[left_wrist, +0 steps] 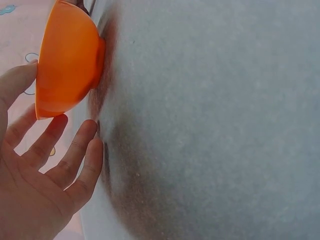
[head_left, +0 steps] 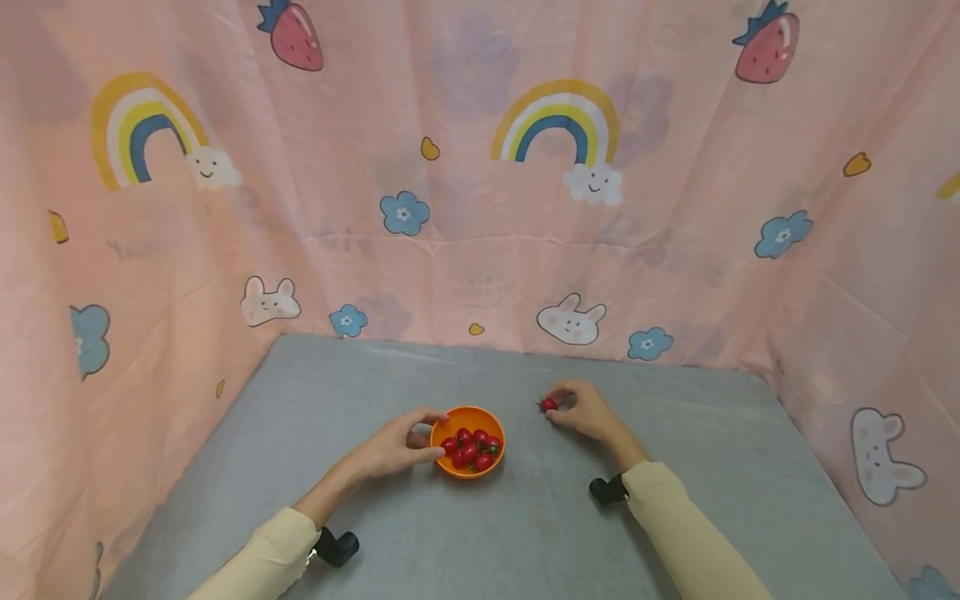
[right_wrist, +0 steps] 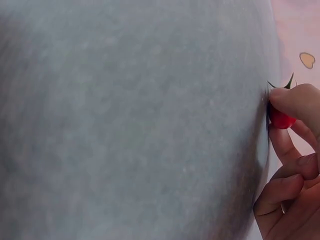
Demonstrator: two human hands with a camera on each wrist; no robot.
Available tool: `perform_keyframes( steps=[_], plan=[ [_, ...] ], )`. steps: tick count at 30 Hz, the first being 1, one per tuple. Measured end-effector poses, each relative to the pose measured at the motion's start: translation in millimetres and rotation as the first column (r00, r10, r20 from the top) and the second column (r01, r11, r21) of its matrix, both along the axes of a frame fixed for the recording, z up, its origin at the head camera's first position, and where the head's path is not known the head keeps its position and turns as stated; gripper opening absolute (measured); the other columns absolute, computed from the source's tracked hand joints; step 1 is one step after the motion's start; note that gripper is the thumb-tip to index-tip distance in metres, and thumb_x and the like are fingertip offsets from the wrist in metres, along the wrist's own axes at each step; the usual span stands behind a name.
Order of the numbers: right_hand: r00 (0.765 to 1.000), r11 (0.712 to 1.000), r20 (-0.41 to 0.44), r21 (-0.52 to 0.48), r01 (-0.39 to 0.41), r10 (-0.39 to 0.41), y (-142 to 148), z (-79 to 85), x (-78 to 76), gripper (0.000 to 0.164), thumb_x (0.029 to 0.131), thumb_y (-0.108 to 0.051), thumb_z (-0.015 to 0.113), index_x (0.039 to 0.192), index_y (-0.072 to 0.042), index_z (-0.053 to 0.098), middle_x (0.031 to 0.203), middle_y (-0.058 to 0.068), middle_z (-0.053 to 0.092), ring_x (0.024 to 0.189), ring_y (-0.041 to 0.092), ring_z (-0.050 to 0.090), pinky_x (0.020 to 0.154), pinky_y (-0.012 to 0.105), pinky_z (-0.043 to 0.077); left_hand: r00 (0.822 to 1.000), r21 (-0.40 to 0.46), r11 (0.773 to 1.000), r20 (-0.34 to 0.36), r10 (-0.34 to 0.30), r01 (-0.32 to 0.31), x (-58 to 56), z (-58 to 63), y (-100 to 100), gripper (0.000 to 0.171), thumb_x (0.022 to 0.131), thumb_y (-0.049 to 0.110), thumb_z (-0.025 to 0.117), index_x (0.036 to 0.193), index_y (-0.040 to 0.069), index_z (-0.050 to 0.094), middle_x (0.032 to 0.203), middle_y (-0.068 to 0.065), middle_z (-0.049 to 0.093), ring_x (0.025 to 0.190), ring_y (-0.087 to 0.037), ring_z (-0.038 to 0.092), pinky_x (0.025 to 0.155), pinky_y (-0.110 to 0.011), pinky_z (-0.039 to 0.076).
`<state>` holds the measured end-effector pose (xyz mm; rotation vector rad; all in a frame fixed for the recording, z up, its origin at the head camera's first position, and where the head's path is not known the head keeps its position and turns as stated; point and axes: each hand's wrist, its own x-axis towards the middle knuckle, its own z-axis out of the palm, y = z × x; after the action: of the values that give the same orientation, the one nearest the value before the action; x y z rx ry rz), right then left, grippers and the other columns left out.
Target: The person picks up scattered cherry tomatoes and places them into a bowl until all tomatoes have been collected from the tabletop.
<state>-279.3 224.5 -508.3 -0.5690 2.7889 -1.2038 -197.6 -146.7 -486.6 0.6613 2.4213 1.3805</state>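
An orange bowl (head_left: 437,459) stands on the table, holding several red cherry tomatoes (head_left: 468,452), at least one with a green stem. My left hand (head_left: 396,443) holds the bowl from its left side, thumb at the near rim and index finger at the far rim. In the left wrist view the other fingers (left_wrist: 82,145) spread out beside the bowl's wall. To the right of the bowl, my right hand (head_left: 587,410) pinches a single cherry tomato (right_wrist: 282,119) between thumb and fingers. Its green leaves stick out past the thumb, close over the table.
The grey table (head_left: 525,533) reaches back to a pink printed curtain (head_left: 480,275) that hangs along the back and both sides. Black devices are strapped to the left wrist (head_left: 337,547) and the right wrist (head_left: 607,490).
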Motion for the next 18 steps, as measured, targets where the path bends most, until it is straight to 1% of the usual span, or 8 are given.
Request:
perform_keyframes(
  steps=[2, 8, 13, 18],
  plan=[
    [1.0, 1.0, -0.012, -0.007, -0.007, 0.007, 1.3, -1.7, -0.7, 0.023, 0.087, -0.004, 0.08, 0.108, -0.003, 0.072, 0.103, 0.005, 0.068, 0.1, 0.027, 0.061, 0.095, 0.055, 0.047, 1.0, -0.004, 1.0, 0.001, 0.003, -0.003, -0.1, -0.3, 0.2, 0.051, 0.095, 0.025, 0.075, 0.14, 0.01, 0.056, 0.137, -0.015, 0.055, 0.105, -0.026, 0.068, 0.092, -0.047, 0.054],
    [0.998, 0.995, -0.061, -0.097, -0.023, 0.017, 9.9, -3.9, 3.3, 0.021, 0.086, -0.002, 0.08, 0.106, -0.002, 0.072, 0.101, 0.006, 0.069, 0.097, 0.028, 0.061, 0.091, 0.057, 0.049, 1.0, 0.001, 1.0, 0.002, 0.005, -0.005, -0.6, -1.3, 0.5, 0.05, 0.096, 0.023, 0.075, 0.14, 0.01, 0.055, 0.137, -0.015, 0.055, 0.105, -0.026, 0.068, 0.093, -0.047, 0.054],
    [0.998, 0.988, -0.054, -0.154, -0.023, 0.015, 17.4, -1.9, 11.2, 0.02, 0.088, -0.007, 0.08, 0.106, -0.004, 0.072, 0.103, 0.006, 0.069, 0.099, 0.029, 0.061, 0.092, 0.059, 0.048, 1.0, 0.003, 1.0, 0.004, 0.004, -0.004, -0.4, -1.9, 0.4, 0.05, 0.095, 0.024, 0.075, 0.139, 0.011, 0.056, 0.137, -0.015, 0.055, 0.104, -0.025, 0.068, 0.093, -0.047, 0.054],
    [0.998, 0.987, -0.056, -0.16, -0.011, 0.003, 25.0, 0.3, 20.2, 0.021, 0.089, -0.01, 0.081, 0.106, -0.004, 0.072, 0.105, 0.007, 0.07, 0.102, 0.03, 0.061, 0.089, 0.056, 0.049, 1.0, -0.001, 1.0, 0.0, 0.003, -0.003, 0.1, -2.4, 0.3, 0.05, 0.096, 0.024, 0.075, 0.14, 0.01, 0.055, 0.138, -0.015, 0.055, 0.105, -0.026, 0.067, 0.095, -0.048, 0.053]
  ],
)
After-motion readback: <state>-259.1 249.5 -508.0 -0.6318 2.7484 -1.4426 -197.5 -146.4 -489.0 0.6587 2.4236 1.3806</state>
